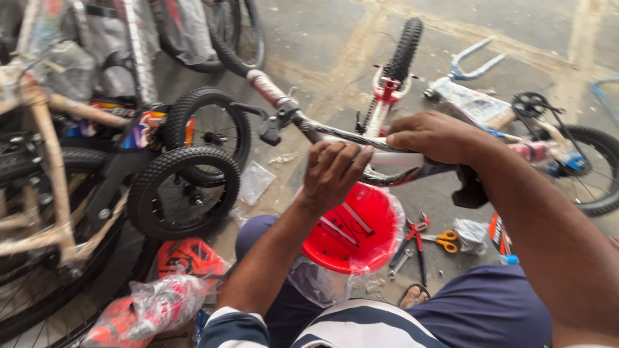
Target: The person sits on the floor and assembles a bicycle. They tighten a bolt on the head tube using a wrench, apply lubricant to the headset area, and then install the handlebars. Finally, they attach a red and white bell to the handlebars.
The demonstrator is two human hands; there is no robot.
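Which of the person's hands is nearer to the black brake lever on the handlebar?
The left hand. It grips the handlebar just right of the brake lever; the right hand grips farther along, away from it.

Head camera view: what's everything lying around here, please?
handlebar: one, white and black, gripped at centre
red bowl: one, in clear plastic, beneath the bar
pliers: one, red-handled, on floor
scissors: one, orange-handled, beside pliers
small bikes: several, black tyres, left
partly built bike: one, lying right
wrapped red parts: some, bottom left
left hand: on the bar
right hand: on the bar
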